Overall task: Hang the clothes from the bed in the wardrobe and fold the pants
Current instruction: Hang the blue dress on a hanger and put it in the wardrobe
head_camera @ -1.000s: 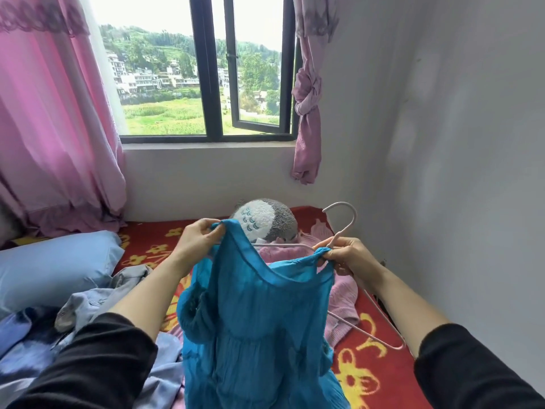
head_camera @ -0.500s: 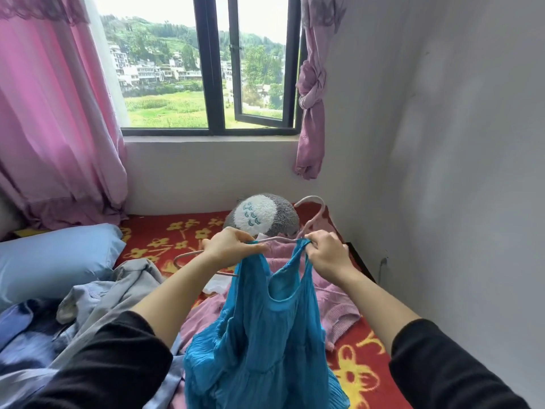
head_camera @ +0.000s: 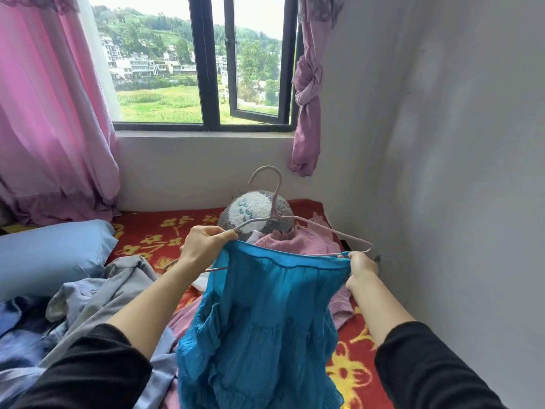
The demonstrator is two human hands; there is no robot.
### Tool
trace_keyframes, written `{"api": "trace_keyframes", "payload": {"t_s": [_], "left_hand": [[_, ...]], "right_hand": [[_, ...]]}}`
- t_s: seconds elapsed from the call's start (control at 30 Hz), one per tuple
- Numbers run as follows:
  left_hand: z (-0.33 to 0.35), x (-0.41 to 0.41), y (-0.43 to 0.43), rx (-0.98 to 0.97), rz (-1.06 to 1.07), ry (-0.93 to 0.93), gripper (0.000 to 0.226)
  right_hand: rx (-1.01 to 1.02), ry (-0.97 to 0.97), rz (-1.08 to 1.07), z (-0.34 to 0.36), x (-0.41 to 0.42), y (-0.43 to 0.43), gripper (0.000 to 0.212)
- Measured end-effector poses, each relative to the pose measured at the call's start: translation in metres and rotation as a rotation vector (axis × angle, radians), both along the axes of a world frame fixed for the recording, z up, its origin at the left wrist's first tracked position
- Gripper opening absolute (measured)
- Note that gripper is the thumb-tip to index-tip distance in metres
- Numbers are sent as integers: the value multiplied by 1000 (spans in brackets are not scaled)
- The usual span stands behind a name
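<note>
I hold a bright blue crinkled garment (head_camera: 265, 320) up over the bed, its top edge stretched wide between my hands. My left hand (head_camera: 203, 246) grips the left end of that edge together with the left arm of a pale pink wire hanger (head_camera: 277, 214). My right hand (head_camera: 361, 268) pinches the right end of the edge at the hanger's right tip. The hanger's hook points up, in front of a plush toy. A pink knitted sweater (head_camera: 298, 243) lies on the bed behind the blue garment.
A grey-and-white plush toy (head_camera: 253, 211) sits by the wall under the window. A blue pillow (head_camera: 50, 255) and a heap of grey and blue clothes (head_camera: 97, 305) lie at left on the red flowered bedspread (head_camera: 165, 231). A white wall runs close on the right.
My hands have moved apart, stretching the blue garment's top edge wide. The hanger has tipped upright, with its hook now pointing up.
</note>
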State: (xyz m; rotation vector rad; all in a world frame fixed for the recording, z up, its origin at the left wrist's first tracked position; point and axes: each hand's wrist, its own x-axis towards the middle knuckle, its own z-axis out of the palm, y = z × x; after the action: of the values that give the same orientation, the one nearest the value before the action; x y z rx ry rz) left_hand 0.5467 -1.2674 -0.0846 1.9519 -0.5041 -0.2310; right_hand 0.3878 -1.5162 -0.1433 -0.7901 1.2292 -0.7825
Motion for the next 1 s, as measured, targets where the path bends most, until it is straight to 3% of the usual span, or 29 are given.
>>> {"api": "trace_keyframes", "payload": {"t_s": [0.17,0.27,0.43,0.7,0.87,1.0], "left_hand": [[-5,-1,2,29,-34,-6,31],[-10,2,10,69,-47,-6,29],[-10,4,16,109,-92,-31,28],[-8,3,13,-5,-115,-63,27],[-7,2,7,24,-100,-148,25],[-6,-1,7,2,-108,-116,26]], "right_hand": [[-10,-86,-174,4,5,-5,30],[-97,-100,-58,9,-2,-15,35],[-107,32,108,12,-9,-17,19],[-271,188,168,1,-15,-29,26],[-170,152,360,-5,-24,-32,23],[-97,187,323,-11,-30,-33,20]]}}
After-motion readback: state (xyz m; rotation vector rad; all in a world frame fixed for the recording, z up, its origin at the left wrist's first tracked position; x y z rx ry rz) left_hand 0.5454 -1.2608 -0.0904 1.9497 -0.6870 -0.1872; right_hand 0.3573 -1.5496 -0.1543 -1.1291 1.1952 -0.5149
